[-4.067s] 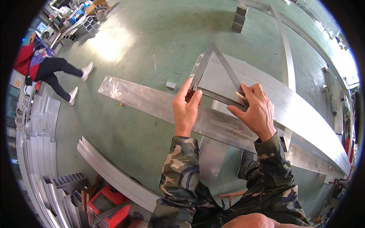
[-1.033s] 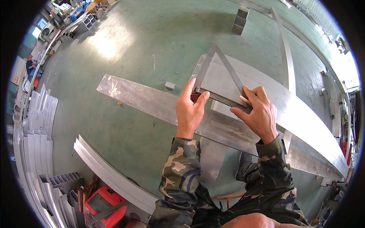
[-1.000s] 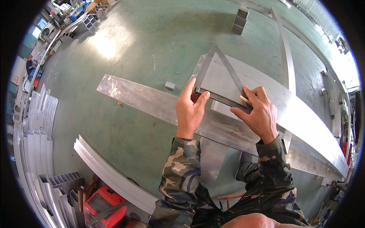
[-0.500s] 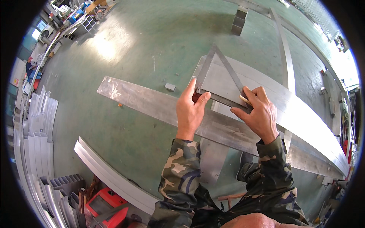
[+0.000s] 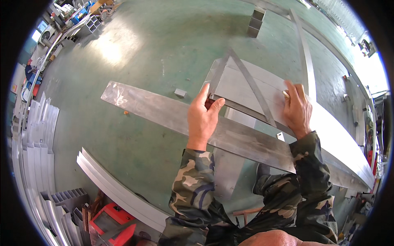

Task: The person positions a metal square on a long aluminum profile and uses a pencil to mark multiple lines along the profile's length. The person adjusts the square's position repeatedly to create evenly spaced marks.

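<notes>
My left hand (image 5: pixel 204 119) grips the near left corner of a metal triangle square (image 5: pixel 251 83), thumb on top. The square lies on the end of a wide silver metal profile (image 5: pixel 328 123), its apex pointing away from me. Off the square's right corner, my right hand (image 5: pixel 298 110) hovers over the profile or rests on it; I cannot tell which. Its fingers are closed round a short pale stick like a pencil (image 5: pixel 286 94), only the end showing. Below the profile's end, a long flat metal bar (image 5: pixel 143 107) runs crosswise.
A small metal block (image 5: pixel 180 93) lies on the green floor beyond the bar. A pale channel length (image 5: pixel 119 188) and a red machine (image 5: pixel 113 223) are at lower left. Stacked profiles (image 5: pixel 41 164) line the left side. A rectangular tube piece (image 5: pixel 255 25) stands at the far side.
My right hand has let go of the square's right corner and moved right along the profile with the pencil-like stick. My left hand stays on the square's left corner.
</notes>
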`<state>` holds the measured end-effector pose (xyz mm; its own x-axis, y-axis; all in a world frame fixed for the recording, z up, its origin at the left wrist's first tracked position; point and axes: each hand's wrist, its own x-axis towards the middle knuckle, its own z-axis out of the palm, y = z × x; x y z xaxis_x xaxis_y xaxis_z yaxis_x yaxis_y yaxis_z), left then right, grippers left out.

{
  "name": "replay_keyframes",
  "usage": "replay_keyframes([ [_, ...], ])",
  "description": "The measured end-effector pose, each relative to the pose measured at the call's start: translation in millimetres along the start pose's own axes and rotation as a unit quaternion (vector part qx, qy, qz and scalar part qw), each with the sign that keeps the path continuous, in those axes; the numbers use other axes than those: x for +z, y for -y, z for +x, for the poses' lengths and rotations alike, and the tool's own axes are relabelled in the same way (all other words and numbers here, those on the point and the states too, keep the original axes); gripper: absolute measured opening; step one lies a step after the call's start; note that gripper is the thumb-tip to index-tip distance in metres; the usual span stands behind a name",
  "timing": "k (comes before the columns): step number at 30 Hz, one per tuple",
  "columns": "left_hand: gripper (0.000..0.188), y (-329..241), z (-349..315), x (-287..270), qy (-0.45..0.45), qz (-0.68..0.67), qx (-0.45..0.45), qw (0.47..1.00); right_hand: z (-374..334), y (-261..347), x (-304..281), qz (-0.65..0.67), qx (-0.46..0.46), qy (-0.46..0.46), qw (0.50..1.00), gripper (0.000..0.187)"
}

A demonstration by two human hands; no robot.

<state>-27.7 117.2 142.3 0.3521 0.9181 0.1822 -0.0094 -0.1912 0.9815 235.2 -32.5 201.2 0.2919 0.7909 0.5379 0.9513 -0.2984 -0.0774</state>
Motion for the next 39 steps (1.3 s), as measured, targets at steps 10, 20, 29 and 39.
replay_keyframes([
  [10,0.077,-2.5,0.8,-5.9,0.003,0.03,0.005,1.0,5.0,5.8,-6.4,0.029,0.014,0.014,0.999,0.032],
  [20,0.075,-2.1,1.8,-6.3,0.011,0.0,0.002,1.0,5.4,-3.9,-2.9,0.018,-0.009,0.038,0.999,0.032],
  [29,0.073,-16.5,1.9,-6.0,0.021,0.037,-0.038,0.998,0.2,-12.9,0.1,0.047,0.04,0.025,0.998,0.029],
  [39,0.074,-6.8,2.0,-7.7,0.023,0.035,-0.006,0.999,35.1,-46.1,-10.2,0.015,0.019,0.003,1.0,0.02],
])
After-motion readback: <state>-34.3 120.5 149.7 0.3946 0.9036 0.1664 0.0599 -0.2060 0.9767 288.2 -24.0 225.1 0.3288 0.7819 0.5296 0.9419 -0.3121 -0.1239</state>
